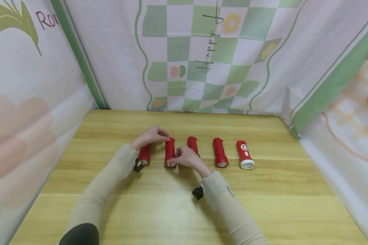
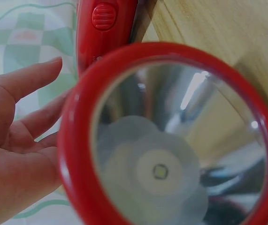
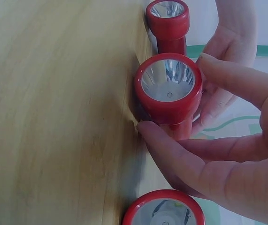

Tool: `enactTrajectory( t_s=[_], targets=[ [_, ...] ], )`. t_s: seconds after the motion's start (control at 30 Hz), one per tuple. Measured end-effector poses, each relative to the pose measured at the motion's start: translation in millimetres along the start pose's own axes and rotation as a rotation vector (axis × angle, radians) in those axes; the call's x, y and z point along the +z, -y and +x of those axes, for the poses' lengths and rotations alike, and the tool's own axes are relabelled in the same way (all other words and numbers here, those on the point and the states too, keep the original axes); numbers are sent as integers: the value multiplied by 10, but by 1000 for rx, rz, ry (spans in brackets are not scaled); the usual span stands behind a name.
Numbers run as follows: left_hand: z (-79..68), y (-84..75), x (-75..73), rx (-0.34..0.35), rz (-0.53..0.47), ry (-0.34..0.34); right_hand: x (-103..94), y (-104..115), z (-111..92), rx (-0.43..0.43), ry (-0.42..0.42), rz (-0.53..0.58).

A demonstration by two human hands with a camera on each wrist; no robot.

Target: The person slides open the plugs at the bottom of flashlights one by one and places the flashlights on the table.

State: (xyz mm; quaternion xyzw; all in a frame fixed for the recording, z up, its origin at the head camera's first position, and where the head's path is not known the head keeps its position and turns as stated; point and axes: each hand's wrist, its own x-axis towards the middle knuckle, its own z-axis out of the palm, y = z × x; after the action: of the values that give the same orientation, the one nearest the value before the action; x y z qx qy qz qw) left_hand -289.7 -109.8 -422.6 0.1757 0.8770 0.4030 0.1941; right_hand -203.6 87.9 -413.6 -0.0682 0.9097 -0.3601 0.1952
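Fingers [image 1: 178, 153] of the right hand [image 1: 188, 158] pinch the lens end of the second red plastic flashlight [image 1: 170, 152] from the left, one of five lying in a row on the pale wooden bench [image 1: 263, 204]; the left hand [image 1: 149, 136] touches its tail. From the left wrist, that hand's fingers [image 2: 28, 82] lie straight and relaxed beside the leftmost red flashlight [image 2: 171, 136]. From the right wrist, thumb and forefinger clasp the held flashlight's red rim.

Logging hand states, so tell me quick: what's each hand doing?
Left hand: fingers on the second flashlight's rear end.
Right hand: pinching that flashlight's head.
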Motion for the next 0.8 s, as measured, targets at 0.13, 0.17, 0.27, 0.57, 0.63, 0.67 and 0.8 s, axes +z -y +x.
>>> enactTrajectory(
  t_s=[0.13, 0.17, 0.27, 0.57, 0.63, 0.67, 0.8],
  targets=[
    [-8, -5, 16, -1, -13, 11, 9, -7, 4, -5, 11, 0],
    [-9, -6, 19, -4, -18, 15, 12, -9, 6, -4, 14, 0],
    [-1, -7, 27, -17, -27, 18, 21, -13, 10, 5, 16, -5],
    [9, -8, 29, -31, -30, 29, 36, -29, 29, 1, 20, 0],
    [12, -4, 32, -31, -28, 30, 38, -34, 35, 1, 21, 2],
    [15, 0, 33, -33, -27, 30, 38, -35, 37, 1, 20, 3],
    [35, 14, 40, -29, -23, 29, 37, -37, 48, 1, 15, 6]
  ],
)
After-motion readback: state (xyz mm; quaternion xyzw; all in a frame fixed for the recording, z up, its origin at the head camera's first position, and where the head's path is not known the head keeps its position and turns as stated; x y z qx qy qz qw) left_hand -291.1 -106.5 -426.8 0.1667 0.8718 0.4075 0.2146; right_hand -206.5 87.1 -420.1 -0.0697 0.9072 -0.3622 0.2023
